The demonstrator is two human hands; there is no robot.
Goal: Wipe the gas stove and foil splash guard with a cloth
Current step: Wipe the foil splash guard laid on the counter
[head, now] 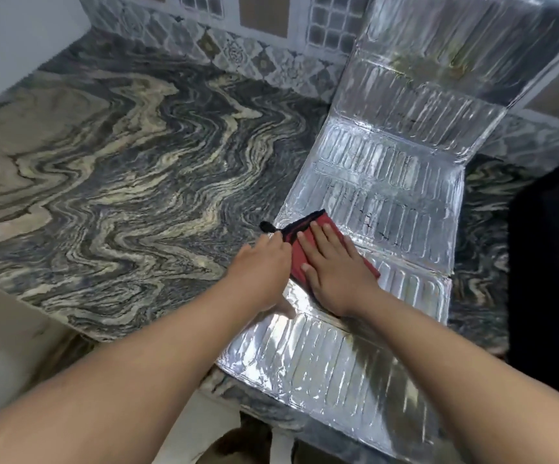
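The foil splash guard lies unfolded across the marble counter, its far panels leaning up against the tiled wall. A folded red cloth with a dark edge rests on a middle panel. My right hand presses flat on the cloth, fingers spread. My left hand rests at the guard's left edge beside the cloth, thumb on the foil, holding the sheet down. The far panels carry brownish stains. No gas stove shows in this view.
The swirled grey and beige marble counter spreads to the left. Patterned wall tiles run along the back. A dark area lies to the right of the guard. The counter's front edge drops off at lower left.
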